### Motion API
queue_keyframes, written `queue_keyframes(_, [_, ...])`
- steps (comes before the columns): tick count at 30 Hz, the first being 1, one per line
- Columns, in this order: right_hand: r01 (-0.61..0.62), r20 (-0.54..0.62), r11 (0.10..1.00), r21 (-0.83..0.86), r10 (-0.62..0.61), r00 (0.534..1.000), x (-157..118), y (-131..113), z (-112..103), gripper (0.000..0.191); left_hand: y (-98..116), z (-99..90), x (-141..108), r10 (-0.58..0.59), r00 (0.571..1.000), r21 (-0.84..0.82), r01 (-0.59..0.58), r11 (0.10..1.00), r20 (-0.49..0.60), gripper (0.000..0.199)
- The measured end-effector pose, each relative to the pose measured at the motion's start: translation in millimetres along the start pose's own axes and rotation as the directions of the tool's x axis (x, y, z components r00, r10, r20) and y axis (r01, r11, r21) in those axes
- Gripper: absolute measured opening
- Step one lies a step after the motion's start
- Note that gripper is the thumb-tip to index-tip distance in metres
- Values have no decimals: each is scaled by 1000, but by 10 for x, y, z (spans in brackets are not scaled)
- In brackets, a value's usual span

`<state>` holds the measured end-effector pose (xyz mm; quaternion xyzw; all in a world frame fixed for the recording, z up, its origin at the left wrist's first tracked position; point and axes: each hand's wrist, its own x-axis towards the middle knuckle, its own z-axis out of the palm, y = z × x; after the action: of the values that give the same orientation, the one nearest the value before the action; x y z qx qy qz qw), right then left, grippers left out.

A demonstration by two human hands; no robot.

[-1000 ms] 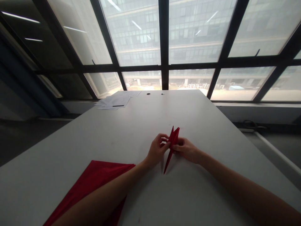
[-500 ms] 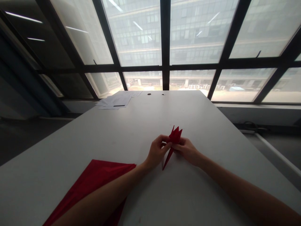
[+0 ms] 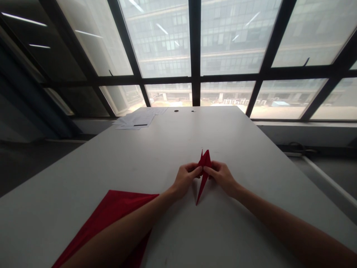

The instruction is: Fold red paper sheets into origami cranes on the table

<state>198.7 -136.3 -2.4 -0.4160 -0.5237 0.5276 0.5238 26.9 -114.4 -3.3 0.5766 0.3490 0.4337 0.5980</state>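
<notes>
A piece of folded red paper (image 3: 205, 160) is held between my two hands just above the table, its narrow point slanting down toward me and a couple of sharp tips standing up at the far end. My left hand (image 3: 187, 176) pinches its left side between thumb and fingers. On the right side, my right hand (image 3: 222, 176) grips it too, thumb laid on the near face. Fingertips behind the paper are partly hidden. Under my left forearm lies a larger red sheet (image 3: 111, 208), partly covered by the arm.
The white table (image 3: 245, 223) reaches away toward tall dark-framed windows. Several white papers (image 3: 135, 118) with a dark pen-like stick (image 3: 140, 125) lie at its far left. Two small dark spots sit near the far edge. A cable (image 3: 301, 147) is on the floor at right.
The folded paper has turned, so fewer tips show spread at its top. My right thumb has come round onto its near face. Both hands still hold it.
</notes>
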Motion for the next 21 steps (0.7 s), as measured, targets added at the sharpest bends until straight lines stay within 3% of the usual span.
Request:
queue_keyframes(5, [-13,-122,997,71,22,992,28,19,-11,36,26,3,-21,-62,998,12,62,998,21,30])
queue_keyframes(10, [-46,-98,987,157,62,993,43,4,-27,32,107,51,-50,-67,995,51,64,997,71,23])
queue_keyframes(21, [-50,-149,991,121,68,987,21,13,-25,29,96,39,-33,-100,990,98,90,991,100,22])
